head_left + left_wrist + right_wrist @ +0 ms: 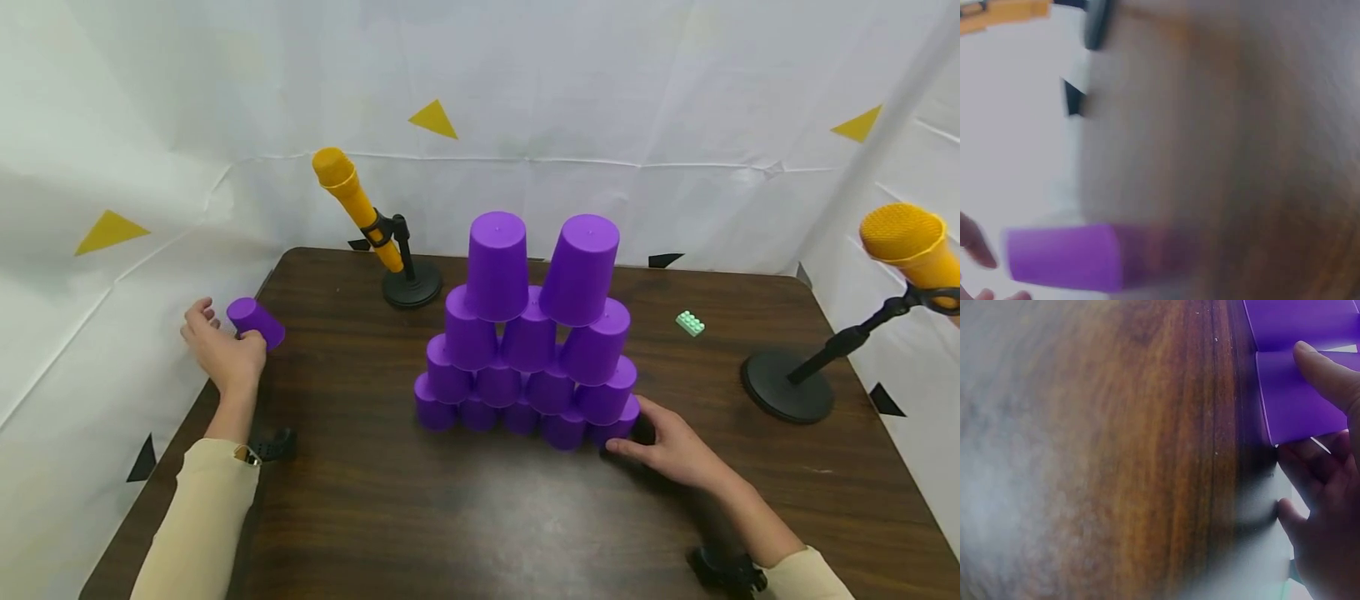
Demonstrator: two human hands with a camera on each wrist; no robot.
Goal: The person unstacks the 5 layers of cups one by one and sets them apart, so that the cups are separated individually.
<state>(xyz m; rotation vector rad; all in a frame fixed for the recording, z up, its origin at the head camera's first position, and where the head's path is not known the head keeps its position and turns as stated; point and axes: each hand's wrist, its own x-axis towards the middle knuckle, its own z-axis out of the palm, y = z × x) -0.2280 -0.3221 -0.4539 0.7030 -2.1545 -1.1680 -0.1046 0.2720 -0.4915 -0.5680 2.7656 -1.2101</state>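
A stack of upside-down purple cups (551,387) rises in tiers at the middle of the table, with two cups on top and three below them. My right hand (678,446) is at its lower right corner. In the right wrist view, the thumb (1329,375) lies across the front of the end cup (1297,400), and the fingers curl by its other side. At the table's left edge stands a single purple cup (258,323), mouth down. My left hand (225,354) is beside it with spread fingers. In the blurred left wrist view, fingertips and that cup (1063,257) look apart.
A yellow microphone (348,187) on a black stand is behind and left of the stack. Another yellow microphone (903,237) on a stand (787,387) is at the right. A small mint-green toy brick (690,323) lies right of the stack. White sheeting surrounds the table.
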